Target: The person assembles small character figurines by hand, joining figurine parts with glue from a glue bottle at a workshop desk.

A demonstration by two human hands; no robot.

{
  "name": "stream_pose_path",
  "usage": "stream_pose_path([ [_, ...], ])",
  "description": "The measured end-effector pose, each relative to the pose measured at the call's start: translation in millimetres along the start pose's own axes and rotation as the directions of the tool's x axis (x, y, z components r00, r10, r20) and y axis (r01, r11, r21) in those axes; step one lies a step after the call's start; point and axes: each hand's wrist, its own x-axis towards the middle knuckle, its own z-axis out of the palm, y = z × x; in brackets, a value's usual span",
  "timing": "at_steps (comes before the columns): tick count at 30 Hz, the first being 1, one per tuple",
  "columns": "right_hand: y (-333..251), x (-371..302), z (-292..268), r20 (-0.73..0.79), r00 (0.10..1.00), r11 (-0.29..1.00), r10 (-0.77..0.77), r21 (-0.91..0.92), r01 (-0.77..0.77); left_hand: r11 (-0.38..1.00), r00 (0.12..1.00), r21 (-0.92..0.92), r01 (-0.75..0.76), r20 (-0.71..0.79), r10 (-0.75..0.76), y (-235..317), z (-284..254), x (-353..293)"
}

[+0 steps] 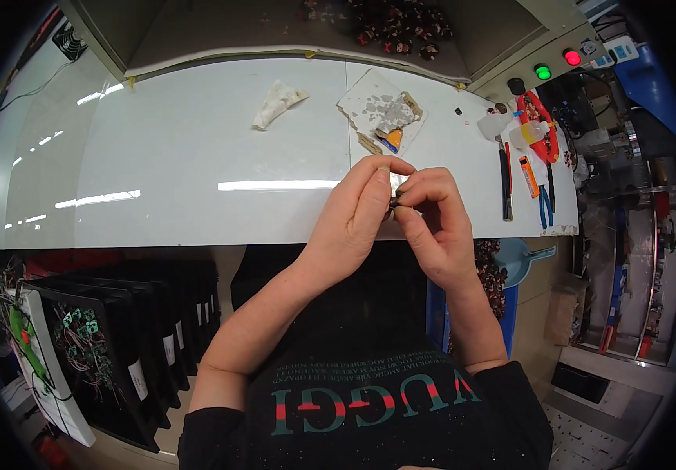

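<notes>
Over the front edge of the white table, both my hands meet around a small dark piece (pixel 394 202), too small and too covered to name. My left hand (pixel 357 207) is closed on its left side, thumb and fingers pressed together. From the right, my right hand (pixel 441 223) pinches the same piece between thumb and fingertips. Just beyond the hands lies a white square sheet (pixel 361 98) with grey smears, carrying a crumpled brownish scrap and a small orange and blue packet (pixel 390 140). A crumpled white tissue (pixel 278 104) lies to its left.
Tools lie at the right: a black tweezer-like tool (pixel 506 180), an orange box (pixel 528 176) and blue-handled pliers (pixel 545 207). Behind them are a clear bottle (pixel 527 135) and a red tray (pixel 540 110). An open cabinet (pixel 220 35) holds dark small parts. Black bins (pixel 119 313) stand lower left.
</notes>
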Motion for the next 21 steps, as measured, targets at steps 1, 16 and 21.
stream_pose_path([
  [1,0,-2,2,-0.004,0.998,0.991,0.066,0.12,-0.065,1.0,1.0,-0.012,0.015,-0.002,-0.015,1,-1,-2],
  [16,-7,19,0,0.196,0.894,0.711,-0.403,-0.548,0.441,0.994,0.999,-0.102,-0.033,-0.038,0.029,21,9,-9],
  [21,-2,13,17,0.006,0.951,0.844,-0.31,-0.459,0.278,0.994,0.99,-0.003,-0.108,-0.093,0.107,13,8,-5],
])
